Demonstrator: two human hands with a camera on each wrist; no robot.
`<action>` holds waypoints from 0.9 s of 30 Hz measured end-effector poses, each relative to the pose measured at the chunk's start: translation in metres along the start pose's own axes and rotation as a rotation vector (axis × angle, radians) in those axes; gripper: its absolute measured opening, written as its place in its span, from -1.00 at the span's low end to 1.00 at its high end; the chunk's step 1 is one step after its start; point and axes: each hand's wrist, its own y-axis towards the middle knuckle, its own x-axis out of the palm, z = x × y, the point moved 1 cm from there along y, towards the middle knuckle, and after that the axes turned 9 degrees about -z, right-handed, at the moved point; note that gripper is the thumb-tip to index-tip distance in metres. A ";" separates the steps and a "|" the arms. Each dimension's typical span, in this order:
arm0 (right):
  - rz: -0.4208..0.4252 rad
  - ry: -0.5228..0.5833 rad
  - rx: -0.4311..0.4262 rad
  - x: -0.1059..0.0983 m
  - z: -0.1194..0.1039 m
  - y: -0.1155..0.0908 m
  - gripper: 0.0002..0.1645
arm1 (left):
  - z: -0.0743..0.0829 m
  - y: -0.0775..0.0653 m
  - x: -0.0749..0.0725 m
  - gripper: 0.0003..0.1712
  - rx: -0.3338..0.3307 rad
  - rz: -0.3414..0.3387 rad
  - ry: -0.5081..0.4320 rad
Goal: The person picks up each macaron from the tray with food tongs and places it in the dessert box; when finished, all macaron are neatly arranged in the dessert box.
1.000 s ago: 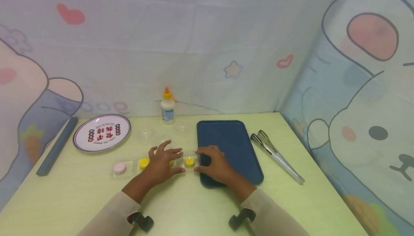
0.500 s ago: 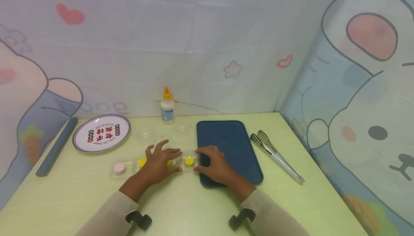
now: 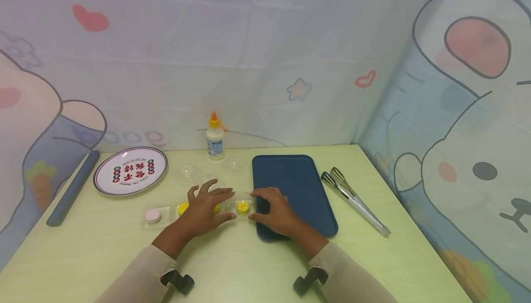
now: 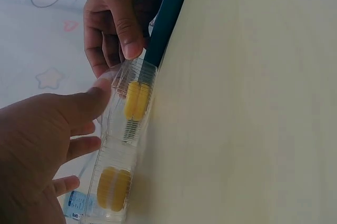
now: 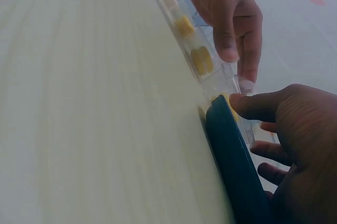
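We had both hands closed narrowly on a clear box (image 4: 118,111), our left hand (image 3: 207,208) pinching the end toward it and our right hand (image 3: 280,210) the other, thumb on one side and fingers across. In it we saw a yellow macaron (image 3: 243,207); the box sat on the counter (image 3: 224,266), at the edge of a blue tray (image 3: 304,192). Past our left hand were two more yellow macarons (image 5: 201,60) and a pink macaron (image 3: 153,216). Farther back stood a white bottle (image 3: 215,144), near a printed plate (image 3: 130,171); tongs (image 3: 356,201) lay beyond the tray.
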 end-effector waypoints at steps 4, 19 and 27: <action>0.001 -0.019 -0.004 0.002 0.002 0.000 -0.32 | 0.002 0.000 0.001 -0.42 0.003 0.004 0.010; -0.001 -0.018 0.007 0.002 0.001 0.000 -0.32 | 0.005 0.000 -0.003 -0.48 -0.012 -0.006 0.024; -0.001 -0.018 0.009 0.003 0.001 0.000 -0.34 | 0.003 0.001 0.000 -0.46 -0.011 -0.003 0.026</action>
